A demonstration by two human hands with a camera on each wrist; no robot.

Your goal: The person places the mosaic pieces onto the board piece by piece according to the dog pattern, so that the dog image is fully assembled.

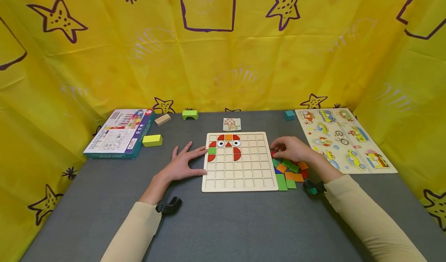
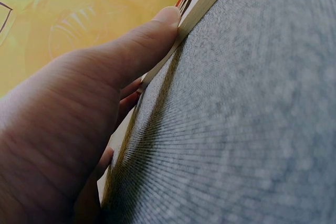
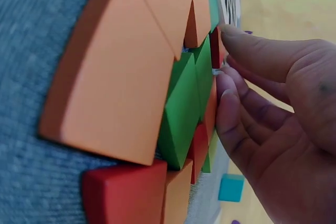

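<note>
A wooden grid board [image 1: 256, 175] lies on the grey table, with red curved tiles, two eye tiles, a red triangle, an orange tile and a green tile [image 1: 211, 151] in its upper left cells. With fingers spread, my left hand [image 1: 181, 165] rests against the board's left edge; its thumb [image 2: 152, 38] touches the side. At the board's right edge my right hand [image 1: 294, 149] pinches a small red tile [image 3: 216, 48] between thumb and fingertips. Its exact shape is partly hidden. Below that hand lies a pile of green, orange, red and blue tiles [image 1: 294, 177].
Behind the board lies a small picture card [image 1: 232, 124]. A box [image 1: 120, 134], a yellow block [image 1: 152, 140], a plain wooden block [image 1: 162, 119] and a green arch block [image 1: 189, 115] are at left. A teal block [image 1: 289, 115] and a vehicle puzzle board [image 1: 345, 138] are at right.
</note>
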